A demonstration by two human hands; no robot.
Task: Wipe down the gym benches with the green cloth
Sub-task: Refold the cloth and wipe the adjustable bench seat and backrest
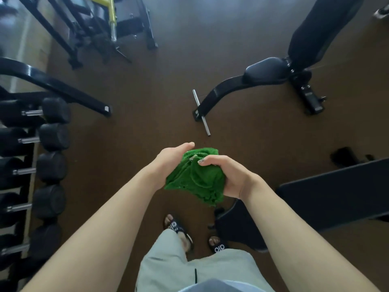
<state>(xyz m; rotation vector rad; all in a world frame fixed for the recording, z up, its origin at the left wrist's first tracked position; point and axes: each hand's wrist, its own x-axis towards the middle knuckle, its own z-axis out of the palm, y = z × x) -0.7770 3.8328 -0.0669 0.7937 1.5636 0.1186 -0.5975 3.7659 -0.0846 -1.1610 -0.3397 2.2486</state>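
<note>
A bunched green cloth (195, 178) is held in front of me at waist height, above the brown floor. My right hand (229, 175) grips the cloth from the right, its fingers curled round the bundle. My left hand (170, 163) lies against the cloth's left side with straight fingers; whether it holds any fabric underneath is hidden. A black flat bench (334, 194) stands at my right, close to my right forearm. A black adjustable bench (273, 70) with a raised backrest stands farther off at the upper right.
A rack of black dumbbells (50, 165) lines the left edge. A black curved frame leg (63, 89) reaches in from the left. A black and yellow machine (109, 24) stands at the far upper left. My feet in black slides (179, 230) stand on the brown floor.
</note>
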